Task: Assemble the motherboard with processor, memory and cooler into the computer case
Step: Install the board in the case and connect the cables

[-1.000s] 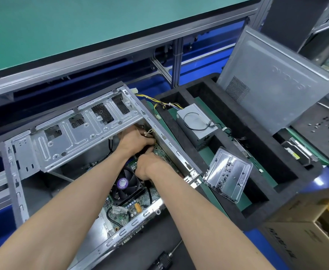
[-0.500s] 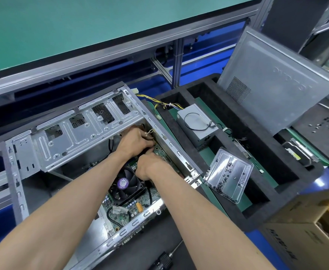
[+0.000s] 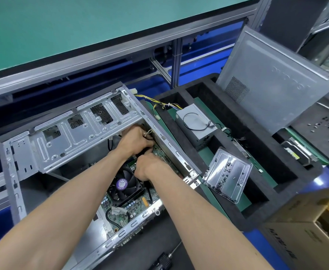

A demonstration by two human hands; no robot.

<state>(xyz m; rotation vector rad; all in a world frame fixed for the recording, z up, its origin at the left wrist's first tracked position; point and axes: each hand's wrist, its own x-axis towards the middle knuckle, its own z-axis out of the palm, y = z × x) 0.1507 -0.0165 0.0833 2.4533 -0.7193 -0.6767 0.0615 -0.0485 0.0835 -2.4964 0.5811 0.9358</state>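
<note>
The open grey computer case (image 3: 169, 145) lies on its side, its drive cage (image 3: 78, 137) swung up at the left. Inside sits the green motherboard (image 3: 120, 211) with the black cooler fan (image 3: 125, 184) and its purple label. Both hands work deep in the case, just beyond the fan. My left hand (image 3: 134, 141) grips a thin cable (image 3: 148, 132) with a pale loop, close to the case's right wall. My right hand (image 3: 150, 167) is curled knuckles-up over the board right below it; its fingertips are hidden.
A black foam tray (image 3: 257, 217) to the right holds the grey power supply (image 3: 196, 125), a clear screw tray (image 3: 226, 174), a hard drive (image 3: 296, 152) and the leaning side panel (image 3: 272, 78). A screwdriver (image 3: 161, 264) lies near the front edge. A cardboard box (image 3: 306, 240) stands lower right.
Both hands stay in the same spot inside the case, with only slight finger shifts. Nothing else has moved.
</note>
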